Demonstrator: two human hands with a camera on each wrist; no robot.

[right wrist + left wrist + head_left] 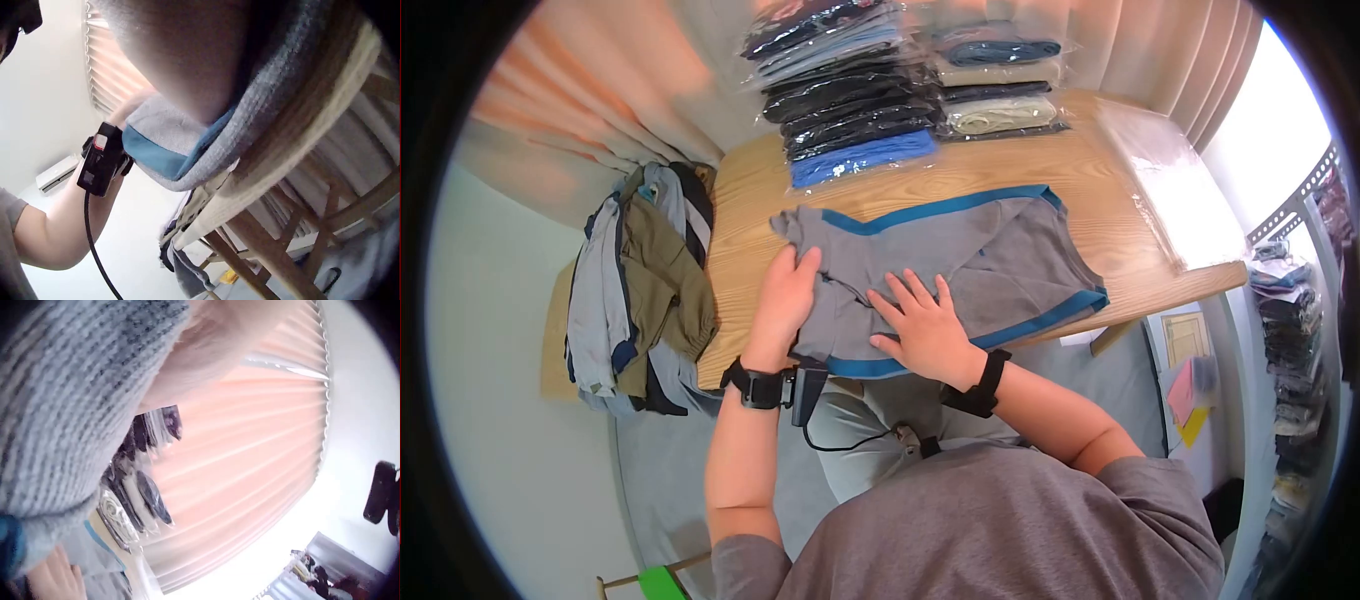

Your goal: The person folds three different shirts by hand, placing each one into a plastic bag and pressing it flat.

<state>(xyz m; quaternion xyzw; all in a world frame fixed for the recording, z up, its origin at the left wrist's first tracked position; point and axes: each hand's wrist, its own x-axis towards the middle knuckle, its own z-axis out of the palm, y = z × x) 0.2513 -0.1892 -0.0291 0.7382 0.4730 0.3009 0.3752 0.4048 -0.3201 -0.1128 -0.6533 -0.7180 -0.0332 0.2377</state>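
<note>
A grey knit garment (1010, 235) with teal bands along both long sides lies across the table in front of me. Its left end is bunched up, with a dark cord or seam near the middle. My left hand (785, 305) grips that left end, thumb over the cloth and the other fingers partly hidden. Raised grey fabric (69, 412) fills much of the left wrist view beside the hand. My right hand (925, 335) rests flat on the middle of the garment with its fingers spread. From the right wrist, the garment's edge (159, 156) shows its teal band close up.
Stacks of bagged folded clothes (855, 110) stand at the table's back, with a second bagged pile (1000, 85) beside them. Clear plastic bags (1165, 180) lie at the right. Loose clothes (645, 280) hang over the left side. A shelf (1295, 360) with packed items stands right.
</note>
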